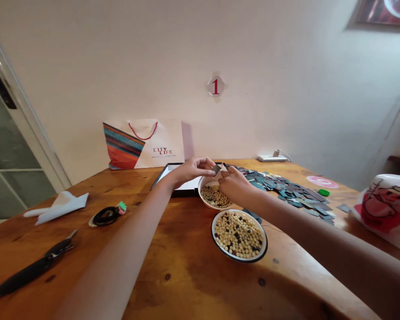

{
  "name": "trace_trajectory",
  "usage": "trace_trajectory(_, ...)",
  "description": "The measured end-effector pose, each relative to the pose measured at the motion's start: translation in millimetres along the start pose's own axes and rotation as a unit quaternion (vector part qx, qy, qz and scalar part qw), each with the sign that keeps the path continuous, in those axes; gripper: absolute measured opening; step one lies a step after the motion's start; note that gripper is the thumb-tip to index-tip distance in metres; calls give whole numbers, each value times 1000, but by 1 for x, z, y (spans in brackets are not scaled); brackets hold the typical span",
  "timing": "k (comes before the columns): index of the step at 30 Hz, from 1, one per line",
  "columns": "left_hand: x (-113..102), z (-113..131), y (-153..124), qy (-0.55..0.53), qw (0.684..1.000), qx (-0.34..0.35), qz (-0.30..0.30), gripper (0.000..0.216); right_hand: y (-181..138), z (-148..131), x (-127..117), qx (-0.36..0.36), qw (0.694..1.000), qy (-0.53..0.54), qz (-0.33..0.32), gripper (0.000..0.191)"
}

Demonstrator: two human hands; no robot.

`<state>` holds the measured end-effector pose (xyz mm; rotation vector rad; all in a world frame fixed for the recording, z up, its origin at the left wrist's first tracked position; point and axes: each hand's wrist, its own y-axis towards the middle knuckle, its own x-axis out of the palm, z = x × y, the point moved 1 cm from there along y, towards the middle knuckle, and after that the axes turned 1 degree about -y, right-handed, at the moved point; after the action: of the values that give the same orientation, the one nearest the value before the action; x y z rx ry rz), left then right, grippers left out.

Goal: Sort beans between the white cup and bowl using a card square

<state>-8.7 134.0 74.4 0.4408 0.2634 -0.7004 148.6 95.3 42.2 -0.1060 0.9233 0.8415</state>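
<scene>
Both hands are raised over the farther bowl (200, 195), which holds small round tan beads or beans. Between the thumb and fingers of my left hand (200, 168) is a small dark flat square piece (216, 169). My right hand (235, 183) is closed just beside it, its fingertips at another dark edge; what they pinch is too small to make out. In front stands a dark-rimmed white bowl (266, 249) full of round cream and dark beads or beans. To the right lies a wide pile of dark flat pieces (286, 189), like those at my fingers.
Behind my left hand lies an open black-edged box (186, 193), with a paper bag (165, 133) against the wall. At left are scissors or snips (36, 269), a black coil (106, 216) and white paper (62, 206). A green cap (323, 192) and plastic bag (386, 209) are right.
</scene>
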Motion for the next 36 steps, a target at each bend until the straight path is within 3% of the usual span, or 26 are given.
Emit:
trace_trajectory(12, 1, 3, -3, -7, 1000, -1, -12, 22, 1, 2, 0, 19, 998, 50, 25, 14)
trace_trajectory(16, 0, 3, -3, -10, 1000, 2, -9, 22, -6, 10, -6, 58, 993, 90, 57, 11)
trace_trajectory(18, -2, 2, -4, -9, 1000, -5, 0, 25, -13, 15, -8, 98, 978, 161, 90, 11)
trace_trajectory(20, -3, 1, -4, -7, 1000, -16, 17, 28, -22, 18, -10, 146, 932, 302, 137, 8)
trace_trajectory(22, -1, 0, -4, -10, 999, -23, 34, 29, -31, 18, -10, 185, 852, 456, 177, 3)
trace_trajectory(24, 3, 1, -4, -26, 998, -24, 45, 27, -41, 15, -12, 202, 754, 593, 197, 8)
trace_trajectory(27, 14, 5, -5, -67, 995, -23, 64, 25, -52, 9, -17, 205, 573, 768, 200, 15)
trace_trajectory(29, 23, 7, -7, -99, 992, -39, 69, 25, -57, 5, -20, 213, 483, 828, 191, 17)
trace_trajectory(30, 27, 9, -10, -112, 990, -52, 73, 24, -59, 3, -21, 216, 455, 843, 187, 17)
trace_trajectory(32, 34, 10, -17, -144, 979, -61, 127, 24, -62, -2, -20, 219, 429, 857, 182, 16)
trace_trajectory(36, 50, 10, -41, -232, 946, -53, 222, 17, -64, -13, -19, 211, 434, 856, 185, 15)
